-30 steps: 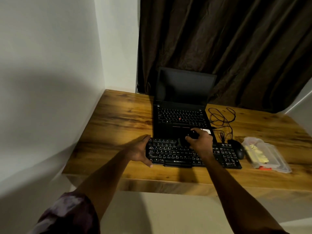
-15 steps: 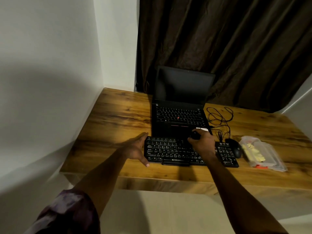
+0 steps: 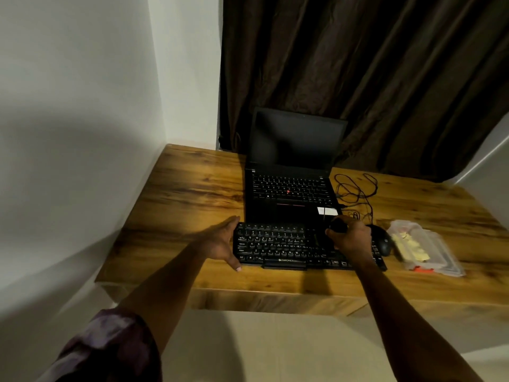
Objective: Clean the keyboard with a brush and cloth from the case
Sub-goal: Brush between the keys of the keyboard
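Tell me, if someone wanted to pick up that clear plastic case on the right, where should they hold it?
Probably across the clear case's two long sides, coming from above. It lies flat on the desk, long and narrow, with bare wood along its right side; the mouse sits close on the left.

Before you, an open black laptop (image 3: 290, 188) with a dark screen stands on a wooden desk (image 3: 190, 194), backed by a brown curtain (image 3: 358, 64). A black mouse (image 3: 382, 242) lies right of it, its cable (image 3: 355, 188) looped behind, white wall (image 3: 77, 106) at left.
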Available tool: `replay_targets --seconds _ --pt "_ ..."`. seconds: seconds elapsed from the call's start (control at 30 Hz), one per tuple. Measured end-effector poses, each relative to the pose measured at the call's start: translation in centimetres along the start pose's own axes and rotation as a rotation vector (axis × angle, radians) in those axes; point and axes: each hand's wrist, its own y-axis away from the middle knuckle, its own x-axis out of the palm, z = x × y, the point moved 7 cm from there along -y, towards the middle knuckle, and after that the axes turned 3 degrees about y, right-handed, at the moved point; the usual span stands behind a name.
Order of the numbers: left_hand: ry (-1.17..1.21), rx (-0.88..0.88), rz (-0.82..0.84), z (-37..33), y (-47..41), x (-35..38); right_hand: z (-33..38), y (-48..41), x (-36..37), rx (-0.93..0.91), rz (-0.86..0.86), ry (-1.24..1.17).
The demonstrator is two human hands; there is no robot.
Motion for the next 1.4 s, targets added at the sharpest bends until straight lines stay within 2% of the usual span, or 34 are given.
replay_targets --seconds 0.1,0.23,0.53,0.8,1.1,1.27,1.4 --pt "0.011 0.037 -0.009 -0.4 0.0 0.1 2.3 0.3 1.9 -0.070 0.057 -0.022" --pt "0.016 0.098 -0.018 -0.5 -0.5 0.2 3.9 0.6 3.6 -0.034 0.130 -0.106" --pt "0.018 0.079 -0.010 -0.6 -0.3 0.1 1.3 0.2 0.6 -0.038 0.021 0.025" --pt "0.005 0.067 0.004 0.0 -0.4 0.2 5.6 1.2 4.7 -0.065 0.124 -0.060" --pt "-0.004 0.048 0.037 0.3 -0.8 0.3 3.7 1.0 2.2 -0.043 0.037 0.072" --pt "0.018 0.039 0.022 1.4 -1.5 0.6 7.3 2.3 4.8 -0.114 0.096 0.065" --pt "0.051 0.065 0.014 1.6 -1.6 0.6 7.9 2.6 6.3 -0.086 0.158 0.004"
